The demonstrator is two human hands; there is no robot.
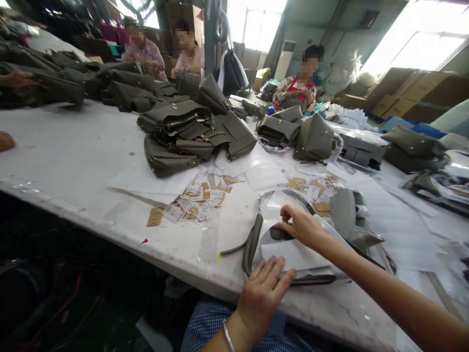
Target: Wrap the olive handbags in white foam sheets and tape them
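Note:
An olive-grey handbag (252, 247) lies flat at the near edge of the white table (73, 161), partly covered by white wrapping paper (289, 254). My left hand (262, 293), with a bangle on the wrist, lies flat with fingers stretched out on the paper's near corner. My right hand (302, 226) rests on top of the bag, fingers curled and pressing on the paper near the bag's handle. Whether it pinches anything is hidden.
A heap of olive handbags (190, 132) fills the table's middle, with more bags (311, 137) to the right. Scattered paper tags (200, 198) lie in front. Three people sit at the far side. Another person's hands (5, 142) show at left. Cardboard boxes (410, 93) stand back right.

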